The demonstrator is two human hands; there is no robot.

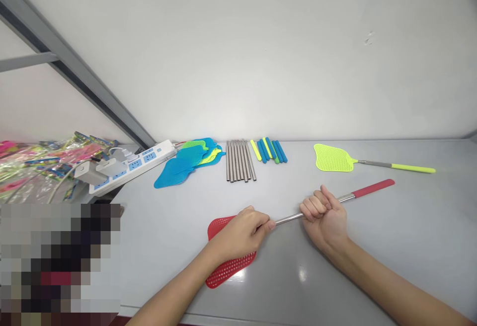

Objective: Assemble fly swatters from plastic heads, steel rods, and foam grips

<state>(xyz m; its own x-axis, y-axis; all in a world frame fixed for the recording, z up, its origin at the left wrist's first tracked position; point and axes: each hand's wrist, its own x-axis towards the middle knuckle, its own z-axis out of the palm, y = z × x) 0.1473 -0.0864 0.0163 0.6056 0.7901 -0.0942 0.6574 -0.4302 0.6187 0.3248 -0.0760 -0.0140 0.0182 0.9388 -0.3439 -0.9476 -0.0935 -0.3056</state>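
Note:
Between my hands is a red fly swatter (231, 270) with a perforated head, a metal rod and a red handle at the far right end. My left hand (246, 231) is closed where the head meets the rod, and it covers part of the head. Around the rod, nearer the handle, my right hand (326, 216) is wrapped with its palm turned up. The swatter slants upward to the right, low over the grey table (156, 266). Beyond my right hand lies a yellow-green fly swatter (333, 158) with a rod and handle attached.
Along the back lie blue and yellow-green swatter heads (190, 159), a row of metal rods (239, 161), and several blue and yellow-green handles (269, 150). A power strip (136, 167) with plugged-in adapters sits at left, beside plastic-wrapped goods (33, 167). A wall (279, 57) rises behind.

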